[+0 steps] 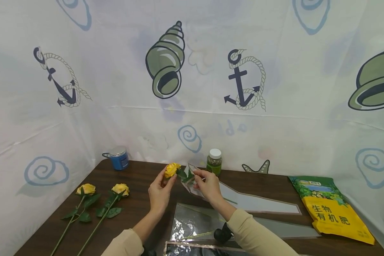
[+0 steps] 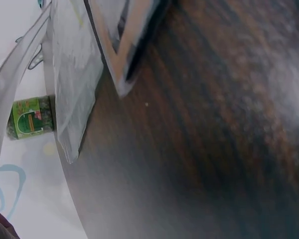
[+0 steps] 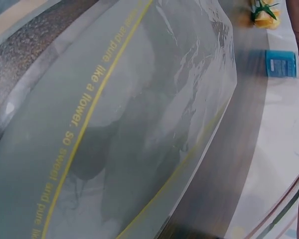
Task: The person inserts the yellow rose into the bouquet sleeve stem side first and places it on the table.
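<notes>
My left hand (image 1: pixel 160 193) holds a yellow rose (image 1: pixel 172 170) by its bloom, thumb and fingers on either side. My right hand (image 1: pixel 208 185) pinches the open upper edge of a clear flower sleeve (image 1: pixel 259 202) with a pale border. Green leaves sit at the sleeve's mouth, and a green stem shows along it beyond the right wrist. In the right wrist view, a clear sleeve (image 3: pixel 114 124) with yellow lettering fills most of the picture. Only a sliver of the left hand (image 2: pixel 1 226) appears in the left wrist view.
Two more yellow roses (image 1: pixel 86 189) (image 1: pixel 120 189) lie at the left. A blue tin (image 1: pixel 120 160) and a white-lidded jar (image 1: pixel 214 163) stand along the back. More clear sleeves (image 1: pixel 195 224) and a small black object (image 1: pixel 223 234) lie in front; a yellow-green fertilizer bag (image 1: pixel 332 209) lies right.
</notes>
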